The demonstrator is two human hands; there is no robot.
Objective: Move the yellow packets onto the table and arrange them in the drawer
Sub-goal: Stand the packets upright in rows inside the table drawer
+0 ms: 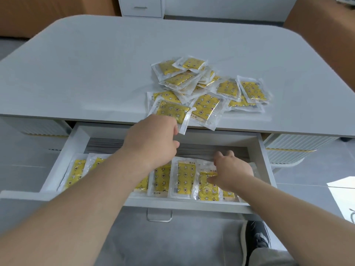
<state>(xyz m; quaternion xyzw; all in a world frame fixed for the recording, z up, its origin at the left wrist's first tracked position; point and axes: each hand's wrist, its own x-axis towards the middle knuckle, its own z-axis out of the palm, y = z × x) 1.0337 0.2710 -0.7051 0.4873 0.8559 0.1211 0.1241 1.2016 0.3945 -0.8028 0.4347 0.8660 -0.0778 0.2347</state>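
Under the table's (pixel 96 64) front edge, pulled out: white drawer (pixel 55 162) with a metal handle (pixel 159 215) on its front. Inside, from the drawer's left end to its right end: row of packets (pixel 184 177), yellow with star print in clear wrap, set side by side and overlapping. Exact count not readable behind the forearms.

Above the drawer's back wall, left of centre: left hand (pixel 151 139), back up, fingers curled, pinching the near edge of 1 held packet (pixel 171 111). Held packet lying at the table's front edge, near corner overhanging the drawer, touching the packets behind it.

In the drawer's right half: right hand (pixel 232 169), palm down, fingers loosely spread and pointing toward the back wall, thumb pressed on a packet at the right end of the row. Nothing gripped.

On the table, right of centre, from the front edge back toward the middle: pile of packets (pixel 228 89), loose and overlapping, well apart from the right hand, just beyond the left.

On the floor below the drawer's right front corner: 1 dark shoe (pixel 257 239).
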